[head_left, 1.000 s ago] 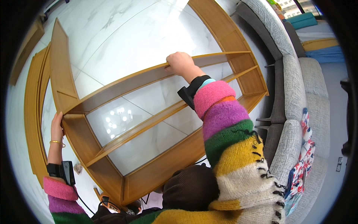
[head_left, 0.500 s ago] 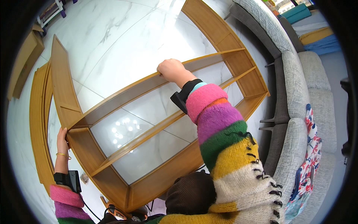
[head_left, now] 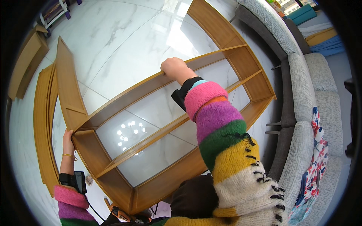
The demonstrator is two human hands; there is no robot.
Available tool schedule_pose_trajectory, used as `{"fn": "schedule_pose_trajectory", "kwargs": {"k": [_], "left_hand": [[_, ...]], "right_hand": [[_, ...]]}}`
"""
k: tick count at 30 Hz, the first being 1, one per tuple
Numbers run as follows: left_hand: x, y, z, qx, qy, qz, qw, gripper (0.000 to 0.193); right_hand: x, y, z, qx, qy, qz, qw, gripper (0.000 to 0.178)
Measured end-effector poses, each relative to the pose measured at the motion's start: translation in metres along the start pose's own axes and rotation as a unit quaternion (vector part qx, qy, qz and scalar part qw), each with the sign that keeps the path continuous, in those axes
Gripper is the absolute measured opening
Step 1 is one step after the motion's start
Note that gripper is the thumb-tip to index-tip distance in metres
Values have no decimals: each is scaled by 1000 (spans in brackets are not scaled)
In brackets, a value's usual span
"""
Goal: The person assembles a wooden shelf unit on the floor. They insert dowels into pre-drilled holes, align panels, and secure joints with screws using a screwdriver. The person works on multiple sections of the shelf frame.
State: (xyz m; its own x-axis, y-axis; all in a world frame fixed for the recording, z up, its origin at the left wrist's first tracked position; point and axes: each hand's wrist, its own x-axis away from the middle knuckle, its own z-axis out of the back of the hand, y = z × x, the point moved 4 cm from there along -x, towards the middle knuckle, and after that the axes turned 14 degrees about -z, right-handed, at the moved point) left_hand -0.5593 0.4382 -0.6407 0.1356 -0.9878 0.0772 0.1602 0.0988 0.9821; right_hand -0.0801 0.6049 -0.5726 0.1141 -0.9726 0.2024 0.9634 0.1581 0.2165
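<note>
A brown wooden shelf frame [head_left: 162,132], with long boards joined to side panels and the tiled floor showing through its openings, spreads across the middle. My right hand [head_left: 175,69] is closed over the top edge of its long crosswise board, fingertips hidden behind the wood. At the left, my left hand [head_left: 68,142] grips the outer edge of the left side panel [head_left: 90,147] near the corner; most of its fingers are out of sight. Both wrists carry black devices, and a gold bangle [head_left: 69,155] circles the left one.
Long wooden boards [head_left: 44,128] lie left of the frame, near a cardboard box [head_left: 28,62]. A grey sofa [head_left: 301,94] runs close along the right, with a patterned cloth [head_left: 316,158] on it. An orange-and-black tool [head_left: 120,214] sits by the near corner.
The view has shifted slightly, so the frame and floor appear a little further right. Both hands keep their holds on the frame at the same spots.
</note>
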Motion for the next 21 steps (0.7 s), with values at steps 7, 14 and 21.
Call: {"fn": "schedule_pose_trajectory", "kwargs": {"k": [7, 14, 21], "left_hand": [[-7, 3, -9, -41, -3, -53, 998, 39], [1, 54, -17, -95, 26, 34, 995, 58], [82, 50, 91, -406, -61, 2, 912, 39]], "right_hand": [[18, 9, 4, -64, 77, 14, 995, 28], [48, 22, 18, -123, 80, 43, 988, 60], [46, -30, 65, -107, 180, 189, 959, 51]]}}
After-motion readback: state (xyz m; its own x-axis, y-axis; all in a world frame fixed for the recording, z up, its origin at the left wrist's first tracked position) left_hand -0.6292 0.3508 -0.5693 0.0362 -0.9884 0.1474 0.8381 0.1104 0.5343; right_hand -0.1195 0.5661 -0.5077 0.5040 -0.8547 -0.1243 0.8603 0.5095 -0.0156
